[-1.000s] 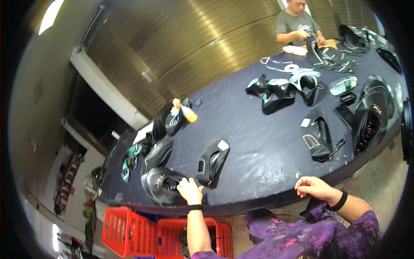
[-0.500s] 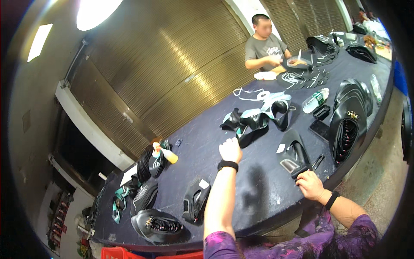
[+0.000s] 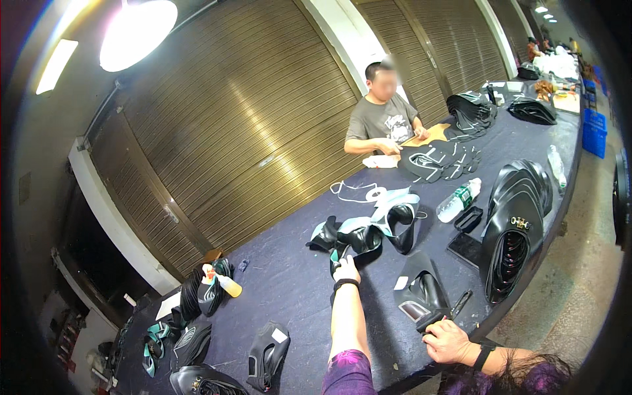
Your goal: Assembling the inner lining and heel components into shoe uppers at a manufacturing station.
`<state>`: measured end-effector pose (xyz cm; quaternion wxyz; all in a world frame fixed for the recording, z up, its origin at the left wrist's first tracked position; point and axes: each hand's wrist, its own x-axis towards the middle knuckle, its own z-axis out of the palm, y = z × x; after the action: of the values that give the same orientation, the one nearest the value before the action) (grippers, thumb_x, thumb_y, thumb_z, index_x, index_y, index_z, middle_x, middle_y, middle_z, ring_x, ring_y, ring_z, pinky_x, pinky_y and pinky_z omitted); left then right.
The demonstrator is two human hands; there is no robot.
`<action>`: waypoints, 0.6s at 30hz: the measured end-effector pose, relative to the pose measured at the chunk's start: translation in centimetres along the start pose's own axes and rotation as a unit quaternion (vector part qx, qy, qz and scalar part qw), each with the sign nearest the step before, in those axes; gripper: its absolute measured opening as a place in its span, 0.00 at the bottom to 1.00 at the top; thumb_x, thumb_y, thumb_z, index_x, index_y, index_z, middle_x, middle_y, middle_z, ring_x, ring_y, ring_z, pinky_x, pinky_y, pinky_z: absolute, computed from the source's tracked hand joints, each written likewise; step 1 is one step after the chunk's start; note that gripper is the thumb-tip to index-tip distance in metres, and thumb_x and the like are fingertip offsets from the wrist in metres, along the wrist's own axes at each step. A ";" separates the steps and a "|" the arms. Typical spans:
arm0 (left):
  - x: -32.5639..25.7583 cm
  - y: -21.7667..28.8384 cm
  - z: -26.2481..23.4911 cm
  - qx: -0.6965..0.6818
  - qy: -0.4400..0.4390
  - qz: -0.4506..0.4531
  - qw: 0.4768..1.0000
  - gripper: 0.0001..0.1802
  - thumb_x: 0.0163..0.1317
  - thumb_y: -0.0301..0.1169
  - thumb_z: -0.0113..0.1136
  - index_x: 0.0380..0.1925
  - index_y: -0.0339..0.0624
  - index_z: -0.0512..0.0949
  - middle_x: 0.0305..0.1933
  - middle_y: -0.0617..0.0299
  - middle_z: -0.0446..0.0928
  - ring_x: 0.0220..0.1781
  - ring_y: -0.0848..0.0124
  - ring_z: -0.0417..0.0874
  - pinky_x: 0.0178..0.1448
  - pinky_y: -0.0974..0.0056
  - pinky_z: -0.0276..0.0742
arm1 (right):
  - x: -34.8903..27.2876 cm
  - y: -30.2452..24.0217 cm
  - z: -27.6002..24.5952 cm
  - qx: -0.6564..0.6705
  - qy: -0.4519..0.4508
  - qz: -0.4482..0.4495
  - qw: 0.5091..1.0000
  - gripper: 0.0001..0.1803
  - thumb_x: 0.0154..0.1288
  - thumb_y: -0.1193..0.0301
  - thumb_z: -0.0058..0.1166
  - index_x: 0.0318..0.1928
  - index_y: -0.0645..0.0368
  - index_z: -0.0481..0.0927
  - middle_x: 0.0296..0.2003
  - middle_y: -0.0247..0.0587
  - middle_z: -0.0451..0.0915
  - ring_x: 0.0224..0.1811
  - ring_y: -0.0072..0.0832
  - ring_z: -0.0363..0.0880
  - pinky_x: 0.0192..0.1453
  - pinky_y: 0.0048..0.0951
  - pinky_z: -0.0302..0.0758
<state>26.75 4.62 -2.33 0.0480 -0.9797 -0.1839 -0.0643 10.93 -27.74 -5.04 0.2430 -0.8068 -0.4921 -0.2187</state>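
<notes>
My left hand (image 3: 346, 268) is stretched forward, its fingers closed on the near edge of a strip of black shoe uppers (image 3: 361, 242) with pale blue and teal lining. My right hand (image 3: 447, 341) rests near the table's front edge, fingers curled over a small dark thing (image 3: 429, 321) I cannot make out. Just beyond it a single black shoe upper (image 3: 422, 284) lies flat, with a white label and a grey insole-like patch. Beside that upper is a slim black tool (image 3: 462, 301), perhaps a cutter.
Nested black uppers with a metal ornament (image 3: 519, 222) stand at the right, by a phone (image 3: 465, 250), black case (image 3: 469, 218) and bottle (image 3: 459, 200). Across the table a person (image 3: 385, 122) handles pieces. A yellow bottle (image 3: 229, 286) and another upper (image 3: 268, 355) are at left.
My left hand has gone from above the table near the lined uppers to gripping their near edge. My right hand stays by the single upper. The view has tilted and shifted.
</notes>
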 end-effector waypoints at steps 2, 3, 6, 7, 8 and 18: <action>0.0 0.1 0.1 0.001 0.092 0.044 0.995 0.21 0.49 0.32 0.53 0.46 0.43 0.66 0.45 0.53 0.69 0.43 0.56 0.75 0.45 0.56 0.71 | 0.0 0.0 -0.2 -0.002 -0.001 0.004 1.000 0.09 0.42 0.67 0.51 0.28 0.54 0.75 0.32 0.36 0.70 0.38 0.33 0.69 0.44 0.33 0.65; -0.3 0.5 -0.4 0.002 0.091 0.048 0.995 0.21 0.49 0.32 0.53 0.46 0.43 0.66 0.45 0.53 0.69 0.43 0.56 0.75 0.45 0.56 0.71 | -0.1 0.0 -0.2 -0.004 0.002 0.008 1.000 0.09 0.42 0.67 0.51 0.28 0.54 0.75 0.32 0.36 0.70 0.38 0.33 0.69 0.44 0.33 0.65; -2.7 0.5 -2.4 -0.008 0.094 0.075 0.993 0.16 0.47 0.39 0.58 0.33 0.42 0.71 0.36 0.54 0.72 0.39 0.57 0.75 0.42 0.57 0.71 | -0.2 0.2 -0.1 -0.012 0.022 0.007 1.000 0.09 0.42 0.68 0.51 0.27 0.54 0.75 0.32 0.35 0.70 0.38 0.32 0.69 0.44 0.33 0.65; -3.7 -0.1 -3.0 -0.026 0.123 0.085 0.988 0.17 0.46 0.41 0.59 0.30 0.42 0.72 0.35 0.54 0.72 0.38 0.57 0.75 0.41 0.58 0.71 | 0.0 0.2 -0.1 -0.007 0.028 0.006 1.000 0.09 0.42 0.68 0.51 0.27 0.53 0.75 0.32 0.35 0.70 0.38 0.32 0.69 0.45 0.32 0.66; -4.9 -0.3 -3.7 -0.049 0.152 0.099 0.982 0.17 0.45 0.43 0.59 0.28 0.41 0.73 0.33 0.53 0.73 0.37 0.57 0.76 0.40 0.58 0.71 | -0.2 0.1 0.0 -0.004 0.032 0.006 0.999 0.08 0.41 0.68 0.51 0.27 0.53 0.74 0.31 0.35 0.70 0.38 0.32 0.69 0.45 0.32 0.65; -18.5 -8.7 -9.9 -0.812 0.043 -0.181 0.553 0.10 0.56 0.37 0.53 0.22 0.44 0.72 0.21 0.69 0.72 0.21 0.79 0.69 0.24 0.74 0.63 | -0.3 0.2 -0.1 0.015 0.052 0.019 0.998 0.07 0.41 0.72 0.50 0.26 0.56 0.72 0.31 0.39 0.70 0.37 0.36 0.68 0.45 0.34 0.65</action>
<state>5.44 4.96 5.43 -0.7731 -0.5444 -0.2247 -0.2354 11.00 -28.11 -5.23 0.2848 -0.7994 -0.4670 -0.2484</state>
